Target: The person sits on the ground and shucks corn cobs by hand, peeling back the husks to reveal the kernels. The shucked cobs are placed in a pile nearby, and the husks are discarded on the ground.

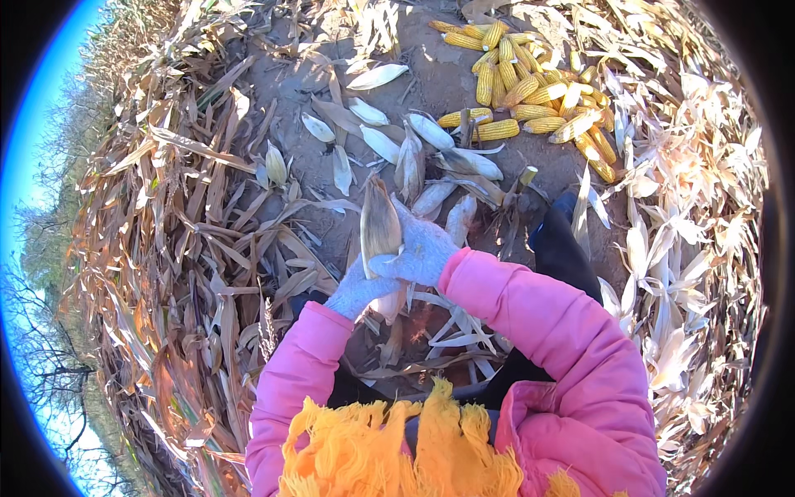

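Observation:
An ear of corn in its dry husk (380, 227) is held upright between my two gloved hands. My left hand (362, 292), in a pale knit glove, grips its lower end. Across the husk's lower side lies the thumb of my right hand (419, 245), whose fingers go behind the ear and are partly hidden. Just beyond my hands, several unhusked ears (380, 144) lie scattered on the soil. Farther off to the right is a pile of husked yellow corn ears (528, 87).
Dry cornstalks and leaves (205, 223) are heaped along the left. Loose pale husks (671, 279) cover the right side. A cut stalk stub (526, 177) stands up from the soil near my right foot (559, 214). A fringed yellow scarf (397, 447) hangs below my arms.

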Tool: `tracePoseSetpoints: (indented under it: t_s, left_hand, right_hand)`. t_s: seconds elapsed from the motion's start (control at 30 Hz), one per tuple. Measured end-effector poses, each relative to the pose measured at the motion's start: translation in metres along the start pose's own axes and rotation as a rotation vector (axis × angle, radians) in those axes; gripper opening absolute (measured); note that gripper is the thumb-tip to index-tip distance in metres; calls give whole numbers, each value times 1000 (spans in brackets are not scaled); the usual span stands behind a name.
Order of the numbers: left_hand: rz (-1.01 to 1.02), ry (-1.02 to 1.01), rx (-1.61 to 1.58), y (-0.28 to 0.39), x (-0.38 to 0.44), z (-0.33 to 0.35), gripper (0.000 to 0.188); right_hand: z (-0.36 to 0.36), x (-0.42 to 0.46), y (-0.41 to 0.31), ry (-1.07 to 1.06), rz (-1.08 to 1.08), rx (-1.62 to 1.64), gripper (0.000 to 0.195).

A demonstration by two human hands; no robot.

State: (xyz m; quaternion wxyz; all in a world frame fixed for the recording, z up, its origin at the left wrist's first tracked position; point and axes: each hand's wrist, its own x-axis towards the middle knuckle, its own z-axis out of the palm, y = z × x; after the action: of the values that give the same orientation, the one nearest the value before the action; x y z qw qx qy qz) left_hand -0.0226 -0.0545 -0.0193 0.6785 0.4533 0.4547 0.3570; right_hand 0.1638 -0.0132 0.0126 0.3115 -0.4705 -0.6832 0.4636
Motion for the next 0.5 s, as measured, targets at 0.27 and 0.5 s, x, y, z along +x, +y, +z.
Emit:
tracePoseSetpoints:
  t_s: [0.27,0.5]
  left_hand:
    - [-21,144,-16,-13,11,12,66]
    - [11,335,293,14,4,24,76]
  right_hand:
    - [-10,16,-1,119,39,279,47]
    - [-14,21,-4,201,-16,60,40]
